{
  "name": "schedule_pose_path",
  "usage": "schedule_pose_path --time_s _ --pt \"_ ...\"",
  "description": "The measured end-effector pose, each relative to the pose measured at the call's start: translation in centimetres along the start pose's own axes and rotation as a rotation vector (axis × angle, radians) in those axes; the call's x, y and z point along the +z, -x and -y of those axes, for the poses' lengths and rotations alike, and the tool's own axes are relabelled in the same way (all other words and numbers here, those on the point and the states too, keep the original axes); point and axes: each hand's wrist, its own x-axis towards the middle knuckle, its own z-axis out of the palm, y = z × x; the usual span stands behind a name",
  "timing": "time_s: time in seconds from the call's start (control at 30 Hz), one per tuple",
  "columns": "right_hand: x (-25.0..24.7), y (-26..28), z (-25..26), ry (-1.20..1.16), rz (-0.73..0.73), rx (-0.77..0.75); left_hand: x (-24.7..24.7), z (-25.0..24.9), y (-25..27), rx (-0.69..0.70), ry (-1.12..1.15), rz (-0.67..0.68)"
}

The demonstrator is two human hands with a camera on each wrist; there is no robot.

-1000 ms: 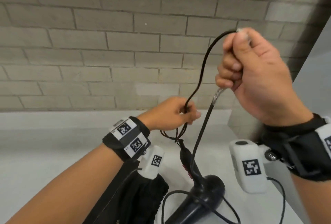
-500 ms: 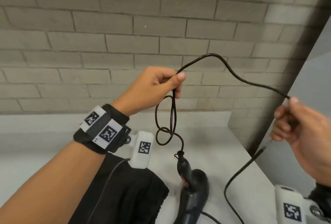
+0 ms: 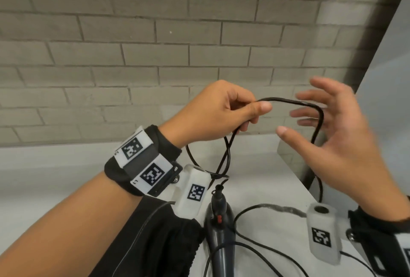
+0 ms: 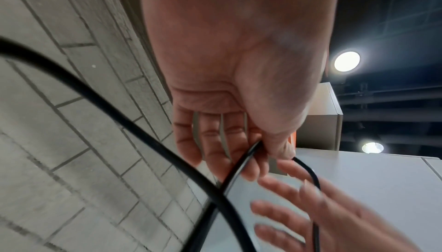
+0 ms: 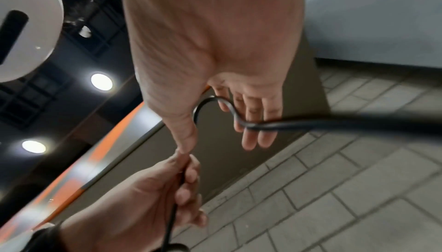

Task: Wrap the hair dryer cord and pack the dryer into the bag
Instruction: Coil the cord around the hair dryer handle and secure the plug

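The black hair dryer lies on the white counter, handle pointing away from me. Its black cord rises in loops to my left hand, which pinches the gathered loops between thumb and fingers. From that pinch the cord arcs right across the spread fingers of my right hand, then drops to the counter. In the right wrist view the cord lies over the straight fingers, with no grip on it. The black bag lies crumpled left of the dryer, under my left forearm.
A grey brick wall backs the counter. A pale panel closes the right side at the counter's corner. Slack cord trails over the counter right of the dryer. Thin sensor wires run from both wrist cameras.
My right hand let go of the cord it was pinching, opened its fingers and moved up and left, close to my left hand. The cord's arc between the hands has shortened.
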Motion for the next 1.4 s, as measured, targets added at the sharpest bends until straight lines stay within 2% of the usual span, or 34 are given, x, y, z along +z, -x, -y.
schedule_pose_path --time_s 0.13,0.23,0.3,0.37,0.43,0.47,0.53,0.6,0.67,0.73,0.83,0.9,0.97,1.03,1.27,1.33,1.4 --pt "1.0 -1.8 1.5 -0.178 0.158 0.035 0.3 0.2 0.6 -0.017 -0.046 -0.060" --pt "0.8 -1.7 0.8 -0.200 0.156 0.077 -0.7 1.4 2.4 -0.065 -0.110 -0.116" --pt "0.9 -1.2 0.3 -0.313 0.109 0.181 -0.9 2.5 4.7 -0.195 -0.166 -0.121" --pt "0.9 -0.7 -0.5 -0.389 0.068 0.248 -0.5 4.2 7.6 -0.415 -0.169 -0.123" --pt "0.9 -0.2 -1.1 -0.413 0.044 0.269 0.4 5.6 10.3 -0.626 -0.039 -0.061" --pt "0.9 -0.1 -1.4 -0.426 0.034 0.276 0.8 6.1 11.5 -0.686 0.069 -0.007" --pt "0.9 0.2 -1.7 -0.441 0.013 0.298 1.7 6.3 13.1 -0.704 0.348 0.100" --pt "1.0 0.6 -2.0 -0.459 0.006 0.326 2.1 5.7 13.7 -0.661 0.595 0.104" --pt "1.0 1.1 -2.5 -0.477 0.033 0.357 1.9 5.2 13.5 -0.610 0.706 -0.041" --pt "1.1 1.9 -3.4 -0.468 0.090 0.401 1.4 4.7 12.9 -0.545 0.720 -0.226" --pt "1.5 3.4 -5.2 -0.234 0.301 0.418 0.2 3.6 11.7 -0.434 0.806 -0.423" --pt "2.4 4.3 -6.0 -0.058 0.494 0.393 -0.3 2.7 10.9 -0.367 0.844 -0.462" --pt "3.6 4.9 -6.3 0.041 0.652 0.374 -0.6 1.8 10.0 -0.303 0.852 -0.446" --pt "4.9 5.2 -6.3 0.080 0.723 0.348 -0.8 0.9 9.1 -0.230 0.852 -0.387" --pt "8.3 3.7 -6.0 0.001 0.584 0.214 -2.1 -1.3 6.6 0.059 0.783 -0.160" --pt "8.6 2.5 -6.4 -0.026 0.469 0.188 -2.6 -1.4 6.3 0.159 0.754 -0.114" --pt "8.2 1.0 -6.4 -0.060 0.311 0.183 -3.2 -1.3 6.1 0.209 0.694 -0.122"
